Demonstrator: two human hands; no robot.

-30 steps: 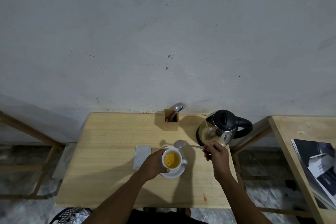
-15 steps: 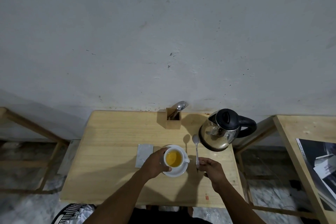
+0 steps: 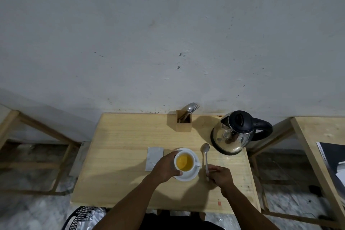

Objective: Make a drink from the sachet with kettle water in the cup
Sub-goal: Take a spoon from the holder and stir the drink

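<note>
A white cup (image 3: 185, 161) filled with yellow-orange drink stands on a white saucer (image 3: 188, 176) on the wooden table (image 3: 121, 155). My left hand (image 3: 165, 167) is wrapped around the cup's left side. To the right of the saucer a metal spoon (image 3: 205, 155) lies flat on the table, bowl pointing away from me. My right hand (image 3: 220, 174) rests at the spoon's handle end with fingers still on it. A silver sachet (image 3: 154, 158) lies flat left of the cup. The steel kettle (image 3: 234, 134) with black lid and handle stands at the back right.
A wooden cutlery holder (image 3: 183, 120) with a spoon and fork stands at the table's back edge by the wall. A second wooden table (image 3: 321, 136) with a printed sheet is on the right. A black mesh bin (image 3: 82, 216) sits below the near left corner.
My right hand carried the spoon from above the cup down to the table right of the saucer, turning it lengthwise. My left hand stayed on the cup.
</note>
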